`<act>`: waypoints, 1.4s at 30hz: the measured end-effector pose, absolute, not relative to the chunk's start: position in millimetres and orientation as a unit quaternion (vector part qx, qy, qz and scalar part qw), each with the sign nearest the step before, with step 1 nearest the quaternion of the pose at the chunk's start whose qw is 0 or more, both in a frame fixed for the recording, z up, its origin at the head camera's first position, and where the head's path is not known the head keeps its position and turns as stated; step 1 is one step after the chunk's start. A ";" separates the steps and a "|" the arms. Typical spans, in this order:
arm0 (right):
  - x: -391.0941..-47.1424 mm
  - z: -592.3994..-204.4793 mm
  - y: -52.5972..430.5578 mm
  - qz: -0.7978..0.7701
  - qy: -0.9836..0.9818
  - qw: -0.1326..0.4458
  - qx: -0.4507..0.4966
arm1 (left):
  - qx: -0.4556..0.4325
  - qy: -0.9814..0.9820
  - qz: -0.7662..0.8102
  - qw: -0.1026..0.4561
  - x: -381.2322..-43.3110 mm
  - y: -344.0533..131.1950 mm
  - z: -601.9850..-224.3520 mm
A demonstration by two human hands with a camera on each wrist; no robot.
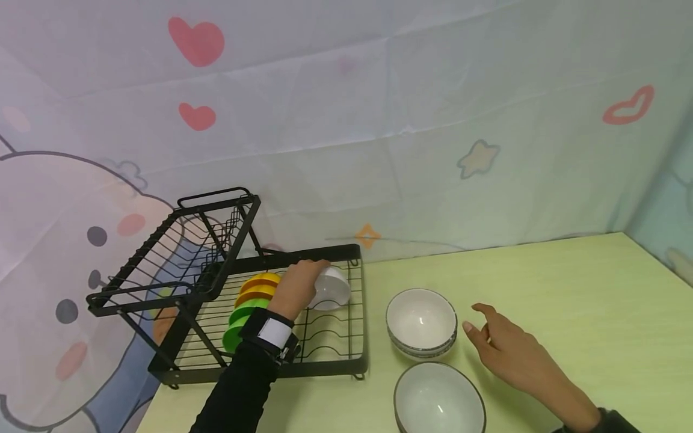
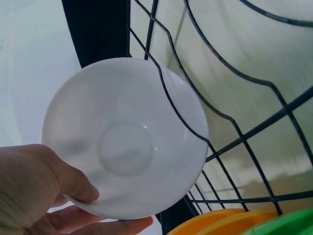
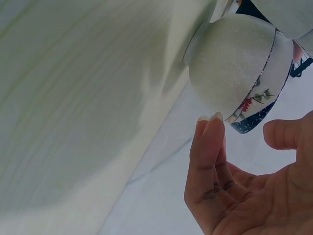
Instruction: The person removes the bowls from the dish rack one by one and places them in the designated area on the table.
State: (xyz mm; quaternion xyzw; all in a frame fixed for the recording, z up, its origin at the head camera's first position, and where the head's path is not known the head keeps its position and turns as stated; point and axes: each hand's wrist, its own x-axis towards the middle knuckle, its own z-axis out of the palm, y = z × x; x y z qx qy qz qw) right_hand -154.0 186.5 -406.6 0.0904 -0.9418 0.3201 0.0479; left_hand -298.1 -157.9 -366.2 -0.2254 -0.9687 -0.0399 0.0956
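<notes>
A white bowl (image 1: 331, 290) stands on its side at the back right of the black dish rack (image 1: 338, 367). My left hand (image 1: 298, 290) pinches its rim, with the thumb (image 2: 80, 186) on the outside beside the foot ring and the fingers behind. In the left wrist view, rack wires cross in front of the bowl (image 2: 127, 93). On the table, my right hand (image 1: 511, 352) hovers beside a stack of white bowls (image 1: 421, 319), fingers loosely bent and holding nothing. The right wrist view shows a floral-banded bowl (image 3: 230, 63) just beyond those fingertips.
Yellow dishes (image 1: 260, 290) and green dishes (image 1: 234, 334) stand in the rack, left of my left hand. An upper wire tier (image 1: 162, 246) rises at the rack's left. Another white bowl (image 1: 440, 400) sits at the table's front. A patterned cloth (image 1: 335, 120) hangs behind.
</notes>
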 end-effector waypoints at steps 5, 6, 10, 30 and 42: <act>-153.3 -408.1 186.2 0.320 -0.941 0.049 0.095 | -0.234 -0.967 -0.015 0.103 -295.5 -156.8 -364.8; -153.1 -408.3 186.2 0.320 -0.941 0.048 0.096 | -0.237 -0.966 -0.008 0.106 -294.9 -156.3 -364.5; -153.1 -409.6 186.1 0.322 -0.941 0.044 0.096 | -0.240 -0.963 0.006 0.120 -292.7 -155.0 -362.9; -153.5 -408.9 186.2 0.321 -0.940 0.055 0.102 | -0.220 -0.962 -0.001 0.163 -279.6 -152.1 -349.9; -153.1 -406.4 183.9 0.324 -0.937 0.066 0.112 | -0.239 -0.951 -0.073 0.185 -255.5 -142.1 -338.2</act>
